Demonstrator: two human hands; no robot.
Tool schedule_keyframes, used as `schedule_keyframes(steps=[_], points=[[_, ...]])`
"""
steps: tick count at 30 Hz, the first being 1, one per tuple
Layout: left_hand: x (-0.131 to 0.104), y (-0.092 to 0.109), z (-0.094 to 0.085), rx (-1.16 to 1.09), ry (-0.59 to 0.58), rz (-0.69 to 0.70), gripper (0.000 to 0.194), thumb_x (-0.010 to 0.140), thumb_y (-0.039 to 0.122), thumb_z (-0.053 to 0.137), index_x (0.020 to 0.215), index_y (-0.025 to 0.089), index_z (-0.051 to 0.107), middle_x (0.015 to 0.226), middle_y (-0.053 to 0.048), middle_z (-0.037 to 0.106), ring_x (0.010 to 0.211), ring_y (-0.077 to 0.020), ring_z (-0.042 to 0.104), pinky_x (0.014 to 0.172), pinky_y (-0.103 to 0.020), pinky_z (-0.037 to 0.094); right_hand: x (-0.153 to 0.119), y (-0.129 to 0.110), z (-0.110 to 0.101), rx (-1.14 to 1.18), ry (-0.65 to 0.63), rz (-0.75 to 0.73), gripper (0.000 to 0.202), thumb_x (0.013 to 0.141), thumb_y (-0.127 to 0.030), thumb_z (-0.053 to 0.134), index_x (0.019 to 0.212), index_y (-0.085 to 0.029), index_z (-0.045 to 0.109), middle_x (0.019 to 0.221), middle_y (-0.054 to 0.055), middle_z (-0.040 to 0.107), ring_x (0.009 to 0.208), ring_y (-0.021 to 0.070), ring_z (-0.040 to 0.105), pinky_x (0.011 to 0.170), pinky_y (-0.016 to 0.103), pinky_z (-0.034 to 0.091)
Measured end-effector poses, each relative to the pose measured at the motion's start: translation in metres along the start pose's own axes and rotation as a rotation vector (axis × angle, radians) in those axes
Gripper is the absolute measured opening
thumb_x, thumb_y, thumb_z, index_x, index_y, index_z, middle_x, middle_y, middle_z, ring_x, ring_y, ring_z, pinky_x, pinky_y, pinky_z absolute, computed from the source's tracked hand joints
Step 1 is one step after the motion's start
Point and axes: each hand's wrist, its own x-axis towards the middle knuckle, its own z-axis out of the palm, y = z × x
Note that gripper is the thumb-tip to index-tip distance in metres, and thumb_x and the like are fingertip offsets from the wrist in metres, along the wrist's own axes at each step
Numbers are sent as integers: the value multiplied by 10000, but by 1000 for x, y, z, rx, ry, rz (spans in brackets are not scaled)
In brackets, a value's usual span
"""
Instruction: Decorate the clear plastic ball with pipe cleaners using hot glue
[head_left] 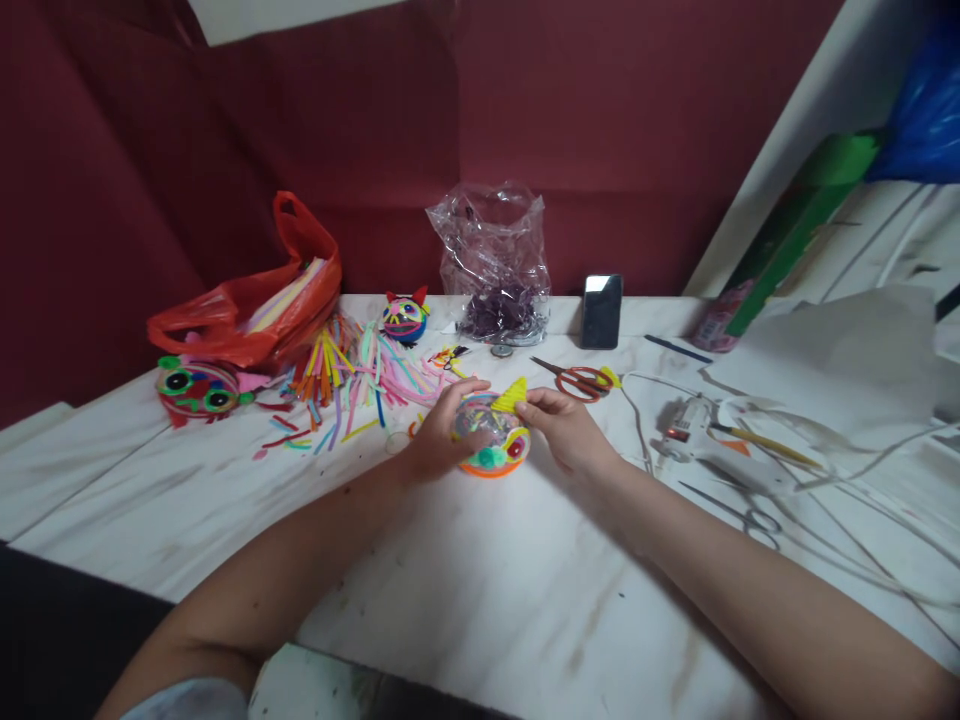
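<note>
A clear round ball decorated with coloured pipe cleaners, a red eye and an orange rim rests at the middle of the table. My left hand is closed around its left side, thumb across the front. Between the fingertips of my right hand is a yellow ear-shaped pipe-cleaner piece, pinched against the ball's upper right. Whether that piece is fixed to the ball, I cannot tell. Just beyond my right hand lie red-handled scissors beside another small yellow piece.
Cut pipe cleaners lie left, near a red plastic bag and two decorated balls, one large, one small. Behind stand a clear bag and a phone. At right are a glue gun, cables and metal scissors.
</note>
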Motion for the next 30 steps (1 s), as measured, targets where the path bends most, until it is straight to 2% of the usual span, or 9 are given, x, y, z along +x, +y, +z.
schedule_keyframes(steps=[2,6,12,24,30], points=[[-1,3,0,161,-70,64,712,628,417,750,1253,192,494,1313,-132,520,1228,-323,490,1041,-472,385,1,1,-1,-8,-16,-12,324,451,-396,880,635,-198,701,614,-23,679,582,118,570,631,279,451],[-1,3,3,318,-86,138,748,612,381,761,1266,184,457,1299,-155,516,1226,-321,488,1051,-479,379,2,3,-2,-11,-31,-57,300,498,-400,862,661,-200,708,657,-13,693,602,126,576,646,290,459],[1,-3,2,348,-109,156,709,651,432,743,1252,183,461,1304,-157,518,1220,-318,500,1026,-482,408,3,5,-4,-15,-36,-54,317,497,-427,864,666,-202,715,653,-12,692,612,128,574,631,280,447],[1,-7,0,326,-111,163,705,635,424,763,1243,208,479,1317,-147,512,1244,-316,483,1036,-482,396,1,0,-1,6,-11,-27,349,432,-432,880,638,-203,716,635,-21,692,593,118,567,644,279,451],[2,-4,0,301,-116,139,685,634,405,765,1234,211,497,1316,-149,516,1248,-324,477,1048,-491,377,3,1,-1,-13,-19,-41,318,476,-413,863,654,-202,704,652,-14,688,593,126,562,654,296,454]])
